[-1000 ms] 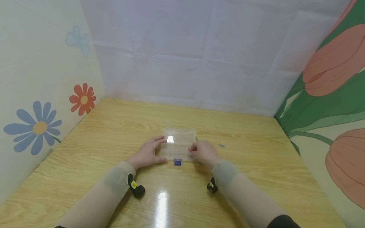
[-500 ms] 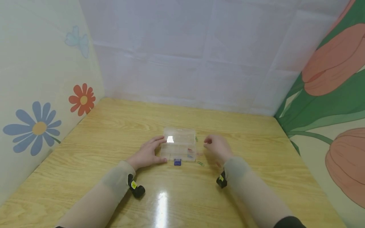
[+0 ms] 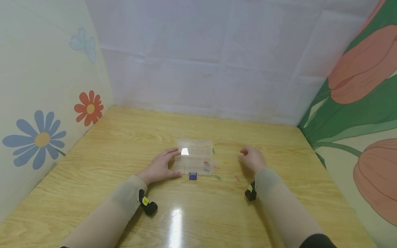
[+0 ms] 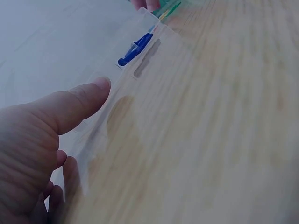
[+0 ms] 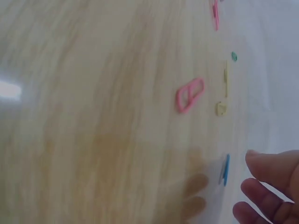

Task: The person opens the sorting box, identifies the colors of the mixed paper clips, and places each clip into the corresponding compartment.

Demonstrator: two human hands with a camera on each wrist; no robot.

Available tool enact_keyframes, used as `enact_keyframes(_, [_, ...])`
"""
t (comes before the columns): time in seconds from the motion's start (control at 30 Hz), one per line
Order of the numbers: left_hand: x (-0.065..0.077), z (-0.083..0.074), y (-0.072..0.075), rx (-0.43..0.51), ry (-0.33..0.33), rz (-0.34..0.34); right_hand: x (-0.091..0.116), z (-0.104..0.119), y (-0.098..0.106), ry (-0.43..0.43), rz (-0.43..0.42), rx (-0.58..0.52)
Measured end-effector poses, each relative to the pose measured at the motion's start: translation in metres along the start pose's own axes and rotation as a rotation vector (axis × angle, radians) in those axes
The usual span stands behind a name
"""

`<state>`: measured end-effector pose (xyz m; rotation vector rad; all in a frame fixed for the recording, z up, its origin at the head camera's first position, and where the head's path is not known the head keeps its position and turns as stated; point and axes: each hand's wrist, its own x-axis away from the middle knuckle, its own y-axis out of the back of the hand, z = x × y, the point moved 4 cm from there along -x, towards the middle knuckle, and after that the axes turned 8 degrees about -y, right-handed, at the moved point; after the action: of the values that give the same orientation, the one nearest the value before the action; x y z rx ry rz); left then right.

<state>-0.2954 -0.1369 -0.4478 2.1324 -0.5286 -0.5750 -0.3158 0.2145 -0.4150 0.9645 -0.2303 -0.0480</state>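
A clear plastic box [image 3: 194, 161] lies with its lid raised, a blue latch [image 3: 193, 176] at its front. My left hand [image 3: 162, 165] rests against the box's left side, fingers at the back and thumb [image 4: 84, 102] by the front edge. Red and blue bits, seemingly paper clips, show in its right compartment. To the right my right hand [image 3: 252, 159] hovers over the table with loosely bent fingers and thumb apart. Under it in the right wrist view lies a blue paper clip [image 5: 226, 169], with nothing seen between the fingertips.
Loose paper clips lie between box and right hand: a pink one [image 3: 237, 178], a green one [image 3: 218, 177] and a yellow one [image 3: 224, 162]. Another green clip [image 3: 213, 151] sits beside the lid. A white backdrop [image 3: 201, 69] closes off the table's far edge.
My right hand has left the box's right compartment and moved right across the table, now covering where a small clip showed before. My left hand and the box have stayed put.
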Motion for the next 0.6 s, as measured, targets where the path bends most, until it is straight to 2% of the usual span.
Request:
enact_keyframes(0.17, [0.0001,0.0006,-0.0002,-0.004,0.002,0.0,-0.0028,-0.0049,-0.0008,-0.016,0.008,0.029])
enact_keyframes(0.6, [0.0004,0.0009,0.0002,-0.001,0.003,0.002,-0.0042,-0.0012,-0.003,-0.051,0.018,0.139])
